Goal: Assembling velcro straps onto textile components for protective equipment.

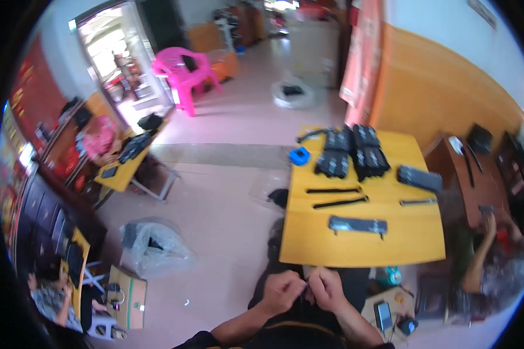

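Observation:
Just off the near edge of the yellow table (311,247), over my lap, my left hand (282,292) and my right hand (329,289) meet with fingers pinched closed. Whatever they hold is too small or hidden to make out. Nearest to them on the tabletop lies a dark flat bundle (358,225) in shiny wrapping. Two thin black straps (339,202) lie side by side beyond it. A narrow dark strip (418,203) rests toward the right edge.
Stacks of wrapped black bundles (367,152) stand at the table's far side, with a blue tape roll (299,156) at the corner and another dark bundle (419,178) to the right. A stool (393,305) holds a phone. Co-workers sit left and right. A plastic bag (157,247) lies on the floor.

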`<state>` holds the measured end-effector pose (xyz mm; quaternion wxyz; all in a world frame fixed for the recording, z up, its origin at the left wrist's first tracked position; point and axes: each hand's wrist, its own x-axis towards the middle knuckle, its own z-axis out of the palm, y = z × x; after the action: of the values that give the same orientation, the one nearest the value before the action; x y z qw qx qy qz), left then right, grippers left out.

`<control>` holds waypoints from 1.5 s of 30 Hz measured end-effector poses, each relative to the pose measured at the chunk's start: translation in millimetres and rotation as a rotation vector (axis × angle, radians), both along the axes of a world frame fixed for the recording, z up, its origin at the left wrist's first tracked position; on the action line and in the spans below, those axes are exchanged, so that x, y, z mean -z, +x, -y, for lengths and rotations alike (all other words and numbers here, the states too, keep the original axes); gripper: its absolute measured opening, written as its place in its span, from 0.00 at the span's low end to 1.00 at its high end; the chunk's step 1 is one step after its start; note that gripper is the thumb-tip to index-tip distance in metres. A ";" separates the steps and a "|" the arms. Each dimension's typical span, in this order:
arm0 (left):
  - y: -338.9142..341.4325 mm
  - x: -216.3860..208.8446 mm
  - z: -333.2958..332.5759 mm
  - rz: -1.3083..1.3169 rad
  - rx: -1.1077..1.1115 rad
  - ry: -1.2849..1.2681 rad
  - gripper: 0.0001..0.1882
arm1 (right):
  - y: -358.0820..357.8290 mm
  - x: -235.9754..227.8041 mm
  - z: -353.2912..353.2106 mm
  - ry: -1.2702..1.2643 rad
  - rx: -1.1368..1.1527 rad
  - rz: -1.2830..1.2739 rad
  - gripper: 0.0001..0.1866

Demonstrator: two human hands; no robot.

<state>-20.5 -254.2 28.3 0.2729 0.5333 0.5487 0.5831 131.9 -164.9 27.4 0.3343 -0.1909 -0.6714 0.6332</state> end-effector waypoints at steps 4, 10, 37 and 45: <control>-44.3 45.6 15.4 0.095 -0.463 0.022 0.10 | 23.2 -5.0 -41.4 -0.353 0.614 -0.311 0.16; -153.9 15.9 54.7 1.336 -0.276 0.468 0.15 | 182.4 -1.4 -108.2 -0.227 1.146 -0.523 0.16; -110.0 9.3 24.0 0.971 -0.338 0.201 0.12 | 209.7 54.0 -156.3 0.926 1.107 0.864 0.17; -102.0 2.1 7.5 0.912 -0.278 0.163 0.14 | 210.4 81.8 -152.8 0.616 0.928 1.411 0.38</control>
<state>-122.6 -261.7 26.1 0.3625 0.1646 0.3917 0.8295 342.3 -12.1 -54.4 0.1026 -0.6895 -0.7160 -0.0382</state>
